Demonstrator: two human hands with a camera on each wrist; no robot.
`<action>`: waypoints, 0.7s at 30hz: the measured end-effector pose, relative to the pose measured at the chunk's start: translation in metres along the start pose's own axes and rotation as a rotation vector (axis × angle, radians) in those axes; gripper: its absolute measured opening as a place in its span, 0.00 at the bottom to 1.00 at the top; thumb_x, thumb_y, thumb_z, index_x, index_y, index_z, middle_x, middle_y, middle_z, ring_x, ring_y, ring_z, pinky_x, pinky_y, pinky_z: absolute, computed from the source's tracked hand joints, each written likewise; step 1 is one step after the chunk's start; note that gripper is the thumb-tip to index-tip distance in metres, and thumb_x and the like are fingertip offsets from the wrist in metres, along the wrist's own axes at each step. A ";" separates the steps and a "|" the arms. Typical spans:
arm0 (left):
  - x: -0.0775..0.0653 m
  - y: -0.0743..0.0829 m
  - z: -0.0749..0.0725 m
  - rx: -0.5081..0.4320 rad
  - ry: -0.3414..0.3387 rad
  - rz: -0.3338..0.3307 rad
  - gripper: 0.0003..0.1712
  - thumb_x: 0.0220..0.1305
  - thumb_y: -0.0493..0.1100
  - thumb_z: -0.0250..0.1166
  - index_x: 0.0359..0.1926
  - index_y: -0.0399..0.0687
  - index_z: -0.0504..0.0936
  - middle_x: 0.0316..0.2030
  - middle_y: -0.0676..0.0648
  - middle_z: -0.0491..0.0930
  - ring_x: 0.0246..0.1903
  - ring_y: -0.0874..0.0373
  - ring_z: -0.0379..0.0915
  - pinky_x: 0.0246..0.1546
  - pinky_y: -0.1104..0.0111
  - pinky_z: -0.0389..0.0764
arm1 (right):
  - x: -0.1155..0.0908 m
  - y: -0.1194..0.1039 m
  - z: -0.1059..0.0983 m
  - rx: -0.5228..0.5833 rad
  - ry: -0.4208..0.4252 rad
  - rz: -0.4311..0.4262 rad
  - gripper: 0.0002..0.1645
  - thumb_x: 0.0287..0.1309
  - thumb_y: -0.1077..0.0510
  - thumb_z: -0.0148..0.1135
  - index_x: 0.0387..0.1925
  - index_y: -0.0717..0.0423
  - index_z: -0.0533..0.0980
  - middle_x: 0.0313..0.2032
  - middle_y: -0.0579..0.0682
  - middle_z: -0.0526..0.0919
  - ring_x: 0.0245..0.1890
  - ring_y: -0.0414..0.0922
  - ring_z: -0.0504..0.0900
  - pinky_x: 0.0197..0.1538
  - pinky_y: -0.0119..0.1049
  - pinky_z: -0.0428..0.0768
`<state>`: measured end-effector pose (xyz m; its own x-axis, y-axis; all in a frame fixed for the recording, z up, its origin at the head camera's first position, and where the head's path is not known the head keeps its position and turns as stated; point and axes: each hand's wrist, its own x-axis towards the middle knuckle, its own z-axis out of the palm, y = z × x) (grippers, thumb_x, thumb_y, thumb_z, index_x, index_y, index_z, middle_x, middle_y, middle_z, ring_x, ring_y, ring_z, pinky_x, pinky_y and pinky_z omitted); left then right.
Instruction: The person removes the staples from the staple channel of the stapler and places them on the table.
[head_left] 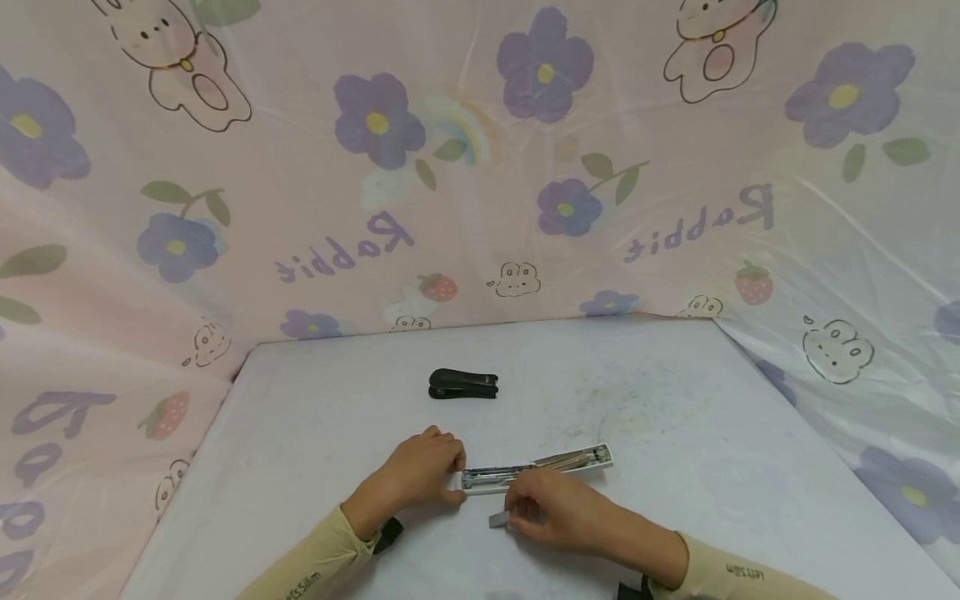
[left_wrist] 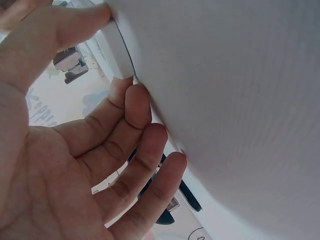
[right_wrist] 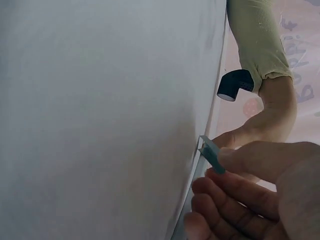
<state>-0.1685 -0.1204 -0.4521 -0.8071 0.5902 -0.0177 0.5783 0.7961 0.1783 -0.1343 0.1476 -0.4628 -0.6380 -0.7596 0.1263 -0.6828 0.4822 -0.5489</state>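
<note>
A white stapler (head_left: 537, 465) lies opened out lengthwise on the table, its metal inner parts facing up. My left hand (head_left: 422, 471) grips its left end, thumb on the near side and fingers at the far side. In the left wrist view, the thumb and index finger stand on either side of the white end (left_wrist: 116, 52). Just in front of the stapler, my right hand (head_left: 561, 510) pinches a short grey strip of staples (head_left: 498, 520) between thumb and index finger. The strip's channel shape (right_wrist: 212, 155) shows in the right wrist view.
Beyond my hands, a black stapler (head_left: 462, 385) lies on the white table (head_left: 337, 392). Patterned sheeting (head_left: 465, 192) with flowers and rabbits rises behind the table and along its sides. Faint stains mark the tabletop at the back right.
</note>
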 end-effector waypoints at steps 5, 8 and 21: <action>0.000 0.000 0.001 -0.001 0.007 0.000 0.22 0.54 0.55 0.85 0.34 0.56 0.79 0.29 0.61 0.68 0.36 0.62 0.64 0.35 0.68 0.70 | -0.001 -0.002 -0.001 -0.052 -0.025 0.025 0.05 0.68 0.58 0.74 0.43 0.47 0.84 0.37 0.32 0.81 0.38 0.26 0.75 0.43 0.25 0.79; 0.001 0.000 0.000 -0.002 0.011 0.004 0.22 0.53 0.55 0.85 0.33 0.56 0.79 0.28 0.61 0.68 0.36 0.63 0.64 0.35 0.68 0.70 | -0.001 -0.002 -0.001 -0.090 -0.032 0.037 0.05 0.67 0.58 0.74 0.42 0.47 0.84 0.36 0.32 0.80 0.37 0.26 0.74 0.43 0.25 0.78; 0.000 0.001 -0.003 0.007 -0.026 0.014 0.22 0.56 0.56 0.83 0.35 0.55 0.78 0.29 0.60 0.67 0.37 0.62 0.63 0.37 0.66 0.69 | -0.002 -0.007 -0.001 -0.206 -0.011 -0.024 0.09 0.63 0.59 0.77 0.39 0.46 0.82 0.32 0.34 0.74 0.32 0.27 0.68 0.35 0.24 0.71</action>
<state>-0.1687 -0.1202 -0.4490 -0.7956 0.6044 -0.0414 0.5903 0.7888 0.1714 -0.1285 0.1464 -0.4582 -0.6177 -0.7759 0.1280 -0.7567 0.5422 -0.3653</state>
